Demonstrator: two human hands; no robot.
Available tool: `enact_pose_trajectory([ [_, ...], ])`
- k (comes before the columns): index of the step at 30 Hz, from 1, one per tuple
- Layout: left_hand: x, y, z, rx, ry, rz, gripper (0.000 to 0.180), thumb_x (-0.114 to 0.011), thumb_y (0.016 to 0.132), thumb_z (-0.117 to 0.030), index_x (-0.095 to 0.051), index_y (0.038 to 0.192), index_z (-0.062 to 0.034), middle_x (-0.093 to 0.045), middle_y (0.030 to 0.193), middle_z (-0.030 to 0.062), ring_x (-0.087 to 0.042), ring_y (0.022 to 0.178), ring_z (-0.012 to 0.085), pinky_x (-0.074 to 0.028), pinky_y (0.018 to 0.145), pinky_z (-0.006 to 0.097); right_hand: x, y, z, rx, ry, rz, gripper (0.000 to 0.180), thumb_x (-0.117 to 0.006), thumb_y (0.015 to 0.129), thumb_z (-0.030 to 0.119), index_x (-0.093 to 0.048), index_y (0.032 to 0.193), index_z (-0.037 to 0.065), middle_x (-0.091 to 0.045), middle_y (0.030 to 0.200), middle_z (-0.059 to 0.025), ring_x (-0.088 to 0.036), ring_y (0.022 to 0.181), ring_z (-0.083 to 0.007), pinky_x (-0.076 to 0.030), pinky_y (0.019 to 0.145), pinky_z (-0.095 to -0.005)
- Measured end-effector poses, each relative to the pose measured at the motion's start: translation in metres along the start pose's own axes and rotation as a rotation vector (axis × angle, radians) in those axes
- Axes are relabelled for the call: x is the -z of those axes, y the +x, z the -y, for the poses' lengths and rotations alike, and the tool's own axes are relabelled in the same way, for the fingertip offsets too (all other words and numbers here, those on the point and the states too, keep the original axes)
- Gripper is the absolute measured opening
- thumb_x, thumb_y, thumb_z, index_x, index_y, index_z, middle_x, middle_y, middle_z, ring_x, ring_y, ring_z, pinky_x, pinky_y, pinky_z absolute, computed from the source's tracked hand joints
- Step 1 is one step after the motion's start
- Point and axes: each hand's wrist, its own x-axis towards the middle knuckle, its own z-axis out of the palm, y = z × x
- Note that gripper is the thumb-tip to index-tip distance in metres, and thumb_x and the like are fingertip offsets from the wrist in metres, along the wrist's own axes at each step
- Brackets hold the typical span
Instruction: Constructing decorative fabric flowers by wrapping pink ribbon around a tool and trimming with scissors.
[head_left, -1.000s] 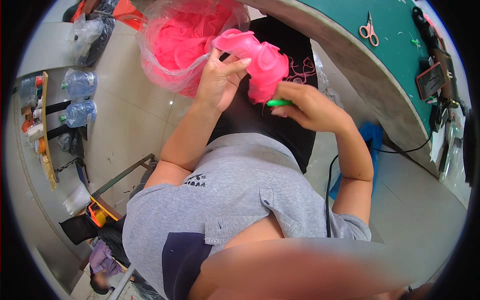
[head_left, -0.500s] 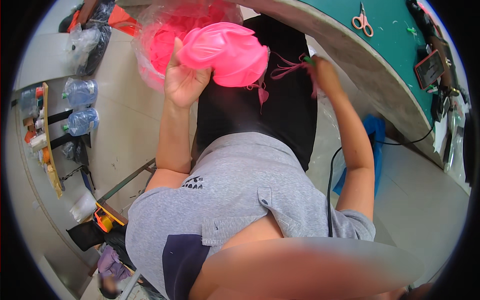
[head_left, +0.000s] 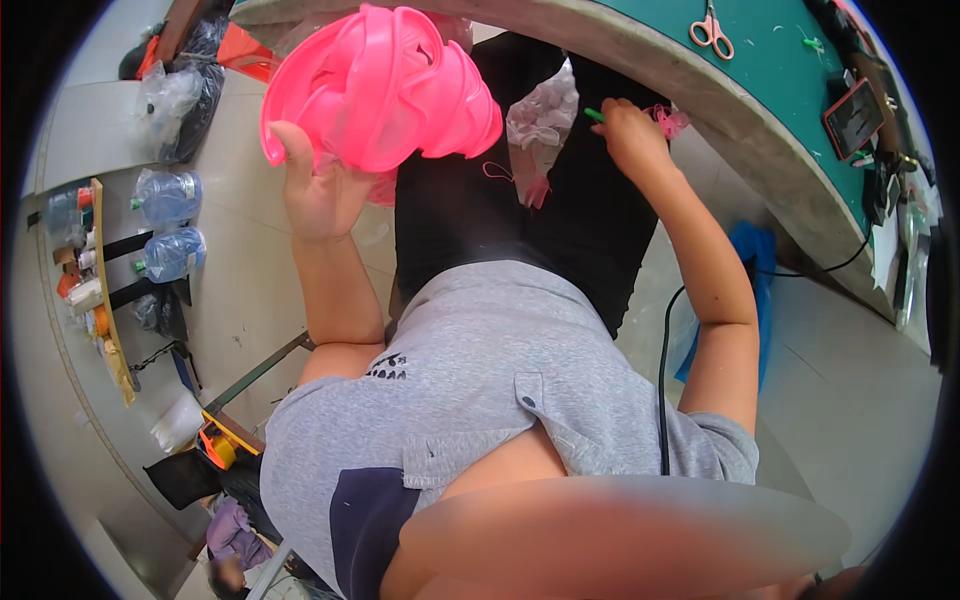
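A bright pink moulded plastic piece [head_left: 375,95], hollow with wavy folded sides, is held up at the far left in my left hand [head_left: 322,195]. My thumb lies against its rim; the other fingers are partly hidden behind it. My right hand [head_left: 635,135] is closed around a slim green tool [head_left: 595,115], of which only one end shows, so its kind is unclear. Beside that hand are curled pink plastic trimmings [head_left: 670,121]. Between my hands, on my black-clad lap, lies a crumpled clear plastic piece [head_left: 543,120] with pink bits at its lower end.
Pink-handled scissors [head_left: 712,35] rest on the green tabletop [head_left: 770,80], whose curved edge runs past my right hand. A dark screen device [head_left: 852,127] stands farther right. Large blue water bottles [head_left: 170,197] are at left. A black cable [head_left: 667,370] hangs by my right arm.
The pink piece has moved left and turned, now showing its hollow side and rim. My right hand has shifted slightly left, and the clear plastic on my lap has come into view.
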Motion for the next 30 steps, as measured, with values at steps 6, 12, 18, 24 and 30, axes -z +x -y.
enact_pose_trajectory([
  [6, -0.007, 0.011, -0.003, -0.102, -0.071, 0.024, 0.080, -0.038, 0.088, -0.065, -0.030, 0.142, -0.0063, -0.026, 0.149, 0.0117, -0.024, 0.137, 0.0301, -0.019, 0.110, 0.053, 0.016, 0.019, 0.029, 0.286, 0.500, -0.217, 0.031, -0.064, 0.083, 0.017, -0.055, 0.107, 0.001, -0.059, 0.096, -0.0172, -0.059, 0.087, -0.0374, -0.048, 0.074, -0.0420],
  [12, 0.016, 0.025, 0.004, -0.024, -0.617, 0.229, 0.085, -0.050, 0.083, -0.063, -0.025, 0.144, -0.0094, -0.021, 0.151, 0.0109, -0.020, 0.138, 0.0301, -0.015, 0.112, 0.054, -0.023, 0.006, 0.042, 0.321, 0.380, 0.414, 0.026, -0.066, 0.079, 0.017, -0.064, 0.097, -0.001, -0.063, 0.095, -0.0200, -0.061, 0.090, -0.0369, -0.047, 0.079, -0.0421],
  [18, 0.000, 0.020, 0.035, 0.060, -0.323, 0.198, 0.091, -0.062, 0.080, -0.055, -0.019, 0.146, -0.0106, -0.020, 0.151, 0.0110, -0.019, 0.139, 0.0305, -0.019, 0.110, 0.056, 0.048, 0.008, 0.046, -0.106, 1.307, 0.142, 0.029, -0.064, 0.085, 0.027, -0.064, 0.097, 0.001, -0.065, 0.081, -0.0045, -0.057, 0.073, -0.0096, -0.045, 0.064, -0.0265],
  [24, -0.014, 0.010, 0.062, -0.001, 0.395, 0.169, 0.062, -0.056, 0.091, -0.025, -0.026, 0.141, -0.0036, -0.042, 0.136, 0.0138, -0.037, 0.129, 0.0263, -0.035, 0.103, 0.043, 0.009, -0.011, 0.001, -0.109, -0.039, 0.206, 0.031, -0.068, 0.079, 0.032, -0.065, 0.088, 0.003, -0.063, 0.077, -0.0205, -0.063, 0.080, -0.0368, -0.047, 0.069, -0.0446],
  [30, -0.021, 0.015, 0.083, -0.003, 0.997, 0.182, 0.043, -0.063, 0.088, -0.020, -0.048, 0.124, -0.0013, -0.057, 0.106, 0.0060, -0.055, 0.095, 0.0125, -0.044, 0.084, 0.028, 0.020, -0.019, -0.022, -0.290, 0.749, -0.263, 0.030, -0.065, 0.085, 0.029, -0.065, 0.091, 0.000, -0.060, 0.068, -0.0048, -0.057, 0.066, -0.0241, -0.045, 0.060, -0.0350],
])
